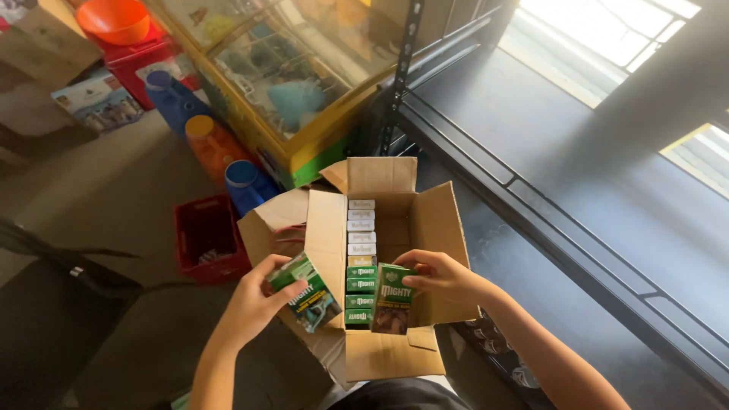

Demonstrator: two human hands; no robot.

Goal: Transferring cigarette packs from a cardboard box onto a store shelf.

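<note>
An open cardboard box (380, 182) sits in front of me, flaps spread out. Inside runs a row of small packs on edge, white ones (361, 226) at the far end and green ones (361, 285) nearer me. My left hand (254, 304) holds a green pack (310, 294) tilted over the box's left flap. My right hand (440, 275) grips another green pack (392, 298) upright, over the near end of the box beside the row.
A red plastic crate (206, 239) stands left of the box. Behind it lie blue and orange plastic containers (216, 148) and a glass-topped yellow cabinet (296, 83). A dark metal shelf (547, 159) runs along the right. An orange bowl (114, 19) sits at far left.
</note>
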